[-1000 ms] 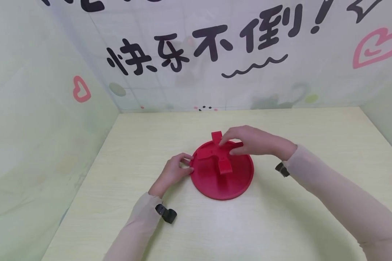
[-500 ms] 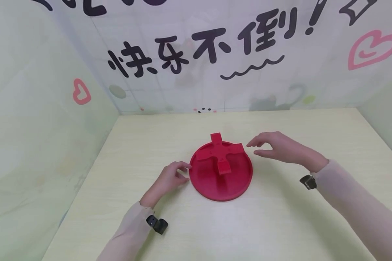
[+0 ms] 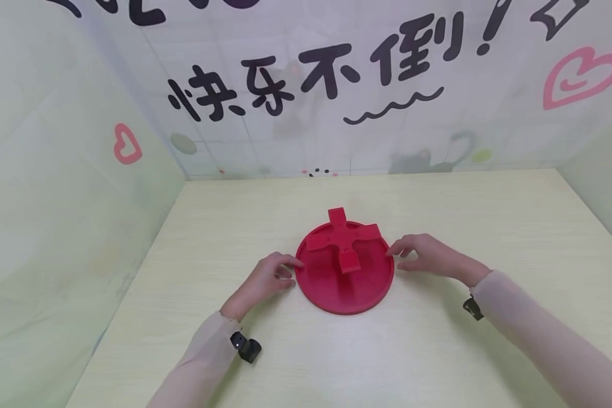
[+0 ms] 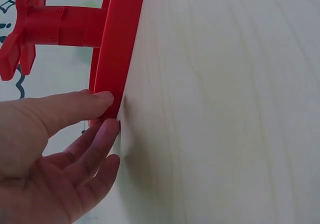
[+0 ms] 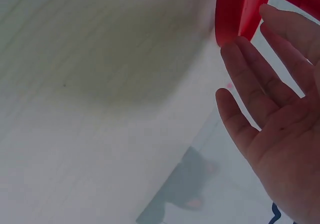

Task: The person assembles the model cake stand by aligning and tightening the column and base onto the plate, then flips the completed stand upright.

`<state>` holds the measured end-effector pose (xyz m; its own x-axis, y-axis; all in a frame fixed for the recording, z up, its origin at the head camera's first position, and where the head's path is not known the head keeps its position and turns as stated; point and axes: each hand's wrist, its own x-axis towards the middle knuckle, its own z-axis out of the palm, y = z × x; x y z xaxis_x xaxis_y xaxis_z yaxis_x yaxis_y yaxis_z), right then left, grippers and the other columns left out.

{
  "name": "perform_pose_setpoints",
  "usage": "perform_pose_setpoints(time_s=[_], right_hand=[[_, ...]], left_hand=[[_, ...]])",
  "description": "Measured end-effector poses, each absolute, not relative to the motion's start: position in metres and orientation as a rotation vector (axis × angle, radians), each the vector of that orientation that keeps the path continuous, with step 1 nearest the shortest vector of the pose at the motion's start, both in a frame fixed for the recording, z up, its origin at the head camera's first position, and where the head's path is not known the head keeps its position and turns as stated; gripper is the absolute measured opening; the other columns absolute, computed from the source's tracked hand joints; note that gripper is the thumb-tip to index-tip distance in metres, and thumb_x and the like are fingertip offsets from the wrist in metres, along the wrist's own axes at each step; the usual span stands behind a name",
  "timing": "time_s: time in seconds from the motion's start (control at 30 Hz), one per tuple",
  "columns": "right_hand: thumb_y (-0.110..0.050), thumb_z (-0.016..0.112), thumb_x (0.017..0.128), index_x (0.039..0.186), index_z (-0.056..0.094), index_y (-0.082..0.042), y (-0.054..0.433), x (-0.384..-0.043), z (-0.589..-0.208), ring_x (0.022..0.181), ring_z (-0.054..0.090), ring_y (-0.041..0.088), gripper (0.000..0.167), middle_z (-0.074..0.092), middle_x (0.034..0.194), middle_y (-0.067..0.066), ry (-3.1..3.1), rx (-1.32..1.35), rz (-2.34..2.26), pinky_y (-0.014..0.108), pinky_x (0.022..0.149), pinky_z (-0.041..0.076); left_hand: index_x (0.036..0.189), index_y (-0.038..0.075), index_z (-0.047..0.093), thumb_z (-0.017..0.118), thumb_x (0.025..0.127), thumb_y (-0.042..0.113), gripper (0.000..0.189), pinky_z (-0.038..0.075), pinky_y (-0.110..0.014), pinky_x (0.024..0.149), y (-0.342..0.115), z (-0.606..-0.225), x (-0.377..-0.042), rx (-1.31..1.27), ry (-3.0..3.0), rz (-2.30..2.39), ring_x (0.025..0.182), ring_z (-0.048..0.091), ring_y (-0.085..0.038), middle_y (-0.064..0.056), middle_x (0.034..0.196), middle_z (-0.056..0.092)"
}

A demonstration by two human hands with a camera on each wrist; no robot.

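A red round base [image 3: 367, 289] with a raised rim lies on the table. From it rises a red post [image 4: 65, 25] topped by a four-armed cross [image 3: 343, 238] with small markings. My left hand [image 3: 260, 283] is at the base's left rim, its index fingertip reaching over the edge. In the left wrist view the thumb lies against the rim, with the other fingers loosely bent below. At the right rim is my right hand [image 3: 433, 256], fingers loosely extended; in the right wrist view its fingertips [image 5: 232, 49] are close to the red edge. Whether they touch it is hard to tell.
The pale wooden table [image 3: 224, 215] is bounded by a printed back sheet [image 3: 296, 136] with dark characters and by a pale green side sheet [image 3: 56, 226]. A small black device [image 3: 246, 347] is on the left wrist, another [image 3: 472, 309] on the right.
My right hand left the cross, moved right, then came down to the base's right rim. My left hand drew back slightly from its earlier hold at the left rim. The base stayed about in place.
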<state>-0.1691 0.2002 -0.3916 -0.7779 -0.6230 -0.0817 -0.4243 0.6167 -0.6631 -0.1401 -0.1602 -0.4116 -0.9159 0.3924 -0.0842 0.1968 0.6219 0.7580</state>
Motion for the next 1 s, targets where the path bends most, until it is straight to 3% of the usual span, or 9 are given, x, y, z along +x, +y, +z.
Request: perform_pose_setpoints(time_s=[0.5,0.77,1.0], right_hand=[[-0.004,0.075,0.072,0.105,0.066,-0.006,0.187,-0.182,-0.404,0.092,0.055,0.022,0.034,0.058,0.098,0.004,2.554,-0.855,-0.828,0.032,0.075,0.050],[-0.004,0.078,0.069,0.097,0.065,-0.008,0.184,-0.188,-0.409,0.088,0.056,0.020,0.031,0.057,0.094,0.002,2.570,-0.905,-0.818,0.028,0.072,0.051],[-0.002,0.076,0.071,0.095,0.065,-0.009,0.187,-0.188,-0.410,0.088,0.056,0.019,0.028,0.057,0.094,0.001,2.560,-0.938,-0.843,0.027,0.072,0.050]], left_hand=[[0.101,0.002,0.064,0.072,0.074,-0.003,0.029,0.049,-0.024,0.068,-0.157,-0.404,-0.166,0.625,2.554,0.978,0.081,0.054,-0.019,-0.006,0.094,0.058],[0.088,0.007,0.063,0.075,0.072,-0.001,0.022,0.048,-0.025,0.069,-0.157,-0.404,-0.176,0.760,2.553,0.882,0.079,0.051,-0.018,-0.001,0.085,0.056],[0.085,0.007,0.062,0.076,0.071,0.000,0.021,0.048,-0.026,0.070,-0.159,-0.406,-0.177,0.827,2.531,0.912,0.079,0.051,-0.019,-0.001,0.083,0.054]])
